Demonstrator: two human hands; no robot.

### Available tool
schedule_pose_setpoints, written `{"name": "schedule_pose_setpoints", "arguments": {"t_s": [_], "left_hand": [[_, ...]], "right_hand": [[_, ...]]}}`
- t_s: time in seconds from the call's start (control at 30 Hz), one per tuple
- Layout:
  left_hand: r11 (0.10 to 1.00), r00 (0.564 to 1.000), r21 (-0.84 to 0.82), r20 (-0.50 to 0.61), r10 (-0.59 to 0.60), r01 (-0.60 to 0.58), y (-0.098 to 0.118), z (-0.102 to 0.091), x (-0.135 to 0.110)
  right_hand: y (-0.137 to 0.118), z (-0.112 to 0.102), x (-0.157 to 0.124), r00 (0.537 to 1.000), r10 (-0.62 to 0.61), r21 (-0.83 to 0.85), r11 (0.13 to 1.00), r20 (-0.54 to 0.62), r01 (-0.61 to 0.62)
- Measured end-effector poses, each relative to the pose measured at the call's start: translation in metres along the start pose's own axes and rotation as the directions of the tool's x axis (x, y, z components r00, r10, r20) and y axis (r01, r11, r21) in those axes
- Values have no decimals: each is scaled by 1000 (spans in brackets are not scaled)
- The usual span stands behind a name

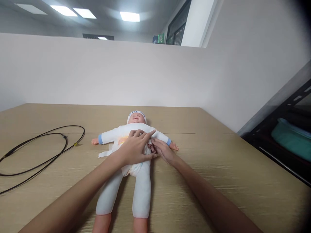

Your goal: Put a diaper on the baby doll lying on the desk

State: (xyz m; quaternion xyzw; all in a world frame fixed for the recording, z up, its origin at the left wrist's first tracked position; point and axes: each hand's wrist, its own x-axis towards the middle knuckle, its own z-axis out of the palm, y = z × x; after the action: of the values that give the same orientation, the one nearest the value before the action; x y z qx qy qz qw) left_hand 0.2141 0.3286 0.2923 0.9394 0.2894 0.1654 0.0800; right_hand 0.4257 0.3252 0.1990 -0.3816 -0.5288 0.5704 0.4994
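Note:
A baby doll [143, 194] in a white suit with blue cuffs and a printed white cap lies on its back, its arms out to the sides. A white diaper [132, 170] is around its hips. At the left of its waist a loose white diaper tab [104, 154] sticks out flat. My left hand [136, 147] lies over the doll's belly and the diaper front, fingers spread. At the doll's waist on the right, my right hand [163, 150] has its fingers curled together against the diaper's side. What they pinch is hidden.
The doll rests on a wood-grain table [206, 181]. A looped black cable [58, 154] lies on the left. Behind the table stands a white partition [109, 71]. On the right is a black metal rack [274, 139] holding a teal item [291, 139].

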Motion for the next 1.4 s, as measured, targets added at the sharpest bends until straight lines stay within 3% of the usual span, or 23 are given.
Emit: {"name": "schedule_pose_setpoints", "arguments": {"t_s": [0.5,1.1,1.4], "left_hand": [[989,998,-148,-57,8,-17,-8,-1,-1],[998,999,-67,-48,-10,7,-5,-2,-2],[999,999,-39,-34,-28,27,-5,-2,-2]], "right_hand": [[-3,7,2,997,-63,-118,991,-45,57],[-8,24,6,979,-160,-164,977,-125,139],[-6,24,10,990,-110,-83,991,-85,103]]}}
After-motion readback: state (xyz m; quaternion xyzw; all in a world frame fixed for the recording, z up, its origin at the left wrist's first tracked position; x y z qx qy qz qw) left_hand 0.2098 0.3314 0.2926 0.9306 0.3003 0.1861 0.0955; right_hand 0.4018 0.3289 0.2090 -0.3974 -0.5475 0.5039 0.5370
